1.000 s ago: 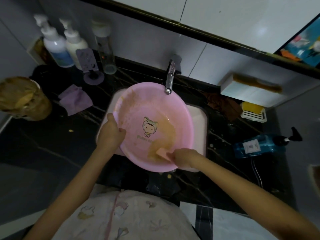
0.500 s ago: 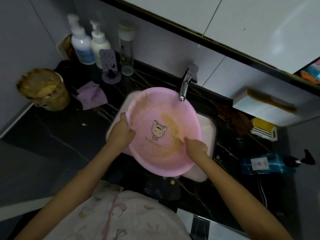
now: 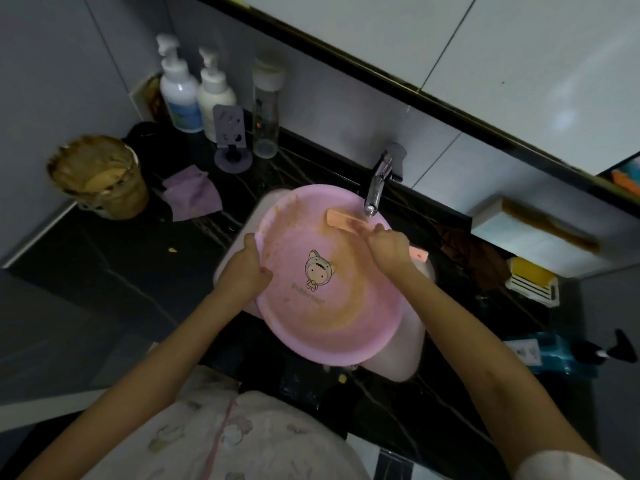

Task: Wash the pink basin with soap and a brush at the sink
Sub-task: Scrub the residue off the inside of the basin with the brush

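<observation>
The pink basin (image 3: 322,317) sits tilted over the white sink (image 3: 412,355), smeared inside with brown dirt around a cartoon print. My left hand (image 3: 247,268) grips its left rim. My right hand (image 3: 388,249) holds a pink brush (image 3: 341,219) whose head lies against the basin's far inner wall, just below the chrome tap (image 3: 379,183). The brush's handle end pokes out to the right of that hand. No water runs from the tap.
On the black counter: two white pump bottles (image 3: 194,95), a clear bottle (image 3: 266,112), a purple stand (image 3: 231,140), a purple cloth (image 3: 192,195), a dirty brown tub (image 3: 98,176). To the right: a brown rag (image 3: 474,254), a yellow soap dish (image 3: 531,277), a blue pump bottle lying down (image 3: 554,353).
My right hand swept the brush from the basin's near inner wall up across the bottom to the far wall under the tap. My left hand kept its hold on the rim.
</observation>
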`<state>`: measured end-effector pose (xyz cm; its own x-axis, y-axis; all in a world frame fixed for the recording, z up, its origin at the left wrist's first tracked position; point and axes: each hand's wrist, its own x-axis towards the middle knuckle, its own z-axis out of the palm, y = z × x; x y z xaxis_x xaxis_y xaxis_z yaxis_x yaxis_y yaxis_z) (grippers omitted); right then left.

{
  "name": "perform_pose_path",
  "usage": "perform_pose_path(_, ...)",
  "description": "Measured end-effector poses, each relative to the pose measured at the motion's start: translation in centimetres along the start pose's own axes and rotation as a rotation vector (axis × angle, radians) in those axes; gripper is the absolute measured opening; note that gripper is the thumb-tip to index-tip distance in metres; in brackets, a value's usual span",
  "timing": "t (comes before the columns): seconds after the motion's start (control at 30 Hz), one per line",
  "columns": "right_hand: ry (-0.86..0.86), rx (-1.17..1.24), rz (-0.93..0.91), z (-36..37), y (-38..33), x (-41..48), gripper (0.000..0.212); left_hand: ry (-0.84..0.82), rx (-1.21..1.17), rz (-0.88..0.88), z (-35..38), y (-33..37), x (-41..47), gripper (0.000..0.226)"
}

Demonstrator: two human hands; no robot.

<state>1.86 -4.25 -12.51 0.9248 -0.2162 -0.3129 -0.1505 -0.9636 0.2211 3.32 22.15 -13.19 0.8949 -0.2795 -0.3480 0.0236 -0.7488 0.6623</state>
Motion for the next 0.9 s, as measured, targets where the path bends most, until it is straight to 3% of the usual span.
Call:
perform_pose_path(0.1, -0.083, -0.148, -0.008, -0.1, 0.9, -0.3, 0.067, -0.001, -0.007, -0.024, -0.1, -0.4, -0.2, 0.061)
perform_pose_path(0.23, -0.526, -0.164, 0.197, -0.8, 0.6, -1.0, 0.044, -0.006, -0.035, -0.032, -0.3, -0.7, -0.2, 0.061)
perform_pose_path(0.3, -0.45, -0.276, 0.104, -1.6, 0.1, 0.0, 0.037, -0.017, -0.016, -0.034, -0.3, -0.5, -0.1, 0.062)
perform_pose_path(0.37, -0.201, -0.383, -0.023, -2.3, 0.0, 1.0, 0.043, -0.017, 0.003, -0.045, -0.4, -0.5, -0.1, 0.063)
perform_pose_path(0.43, -0.026, -0.327, -0.083, -2.3, 1.0, 1.3, 0.054, -0.012, 0.013, -0.042, -0.5, -0.4, 0.1, 0.062)
perform_pose_path(0.5, -0.1, -0.288, -0.065, -2.0, 2.1, 0.8, 0.053, -0.002, 0.015, -0.04, -0.9, -0.5, 0.3, 0.059)
perform_pose_path(0.6, -0.387, -0.267, 0.003, -1.9, 3.1, 0.3, 0.037, -0.011, 0.033, -0.016, -1.0, -0.3, 0.4, 0.059)
perform_pose_path(0.63, -0.402, -0.26, 0.003, -2.1, 3.3, 0.8, 0.036, -0.009, 0.041, -0.007, -1.0, -0.2, 0.4, 0.059)
perform_pose_path(0.77, -0.103, -0.326, -0.06, -1.9, 3.9, 1.6, 0.048, -0.004, 0.022, -0.008, -0.8, 0.0, 0.1, 0.056)
perform_pose_path(0.83, -0.253, -0.249, -0.035, -0.7, 4.3, 0.8, 0.049, 0.007, 0.004, -0.016, -0.9, -0.3, 0.1, 0.057)
perform_pose_path(0.9, -0.537, -0.15, 0.071, 0.1, 4.5, -0.2, 0.041, 0.01, -0.006, -0.018, -0.8, -0.2, 0.0, 0.057)
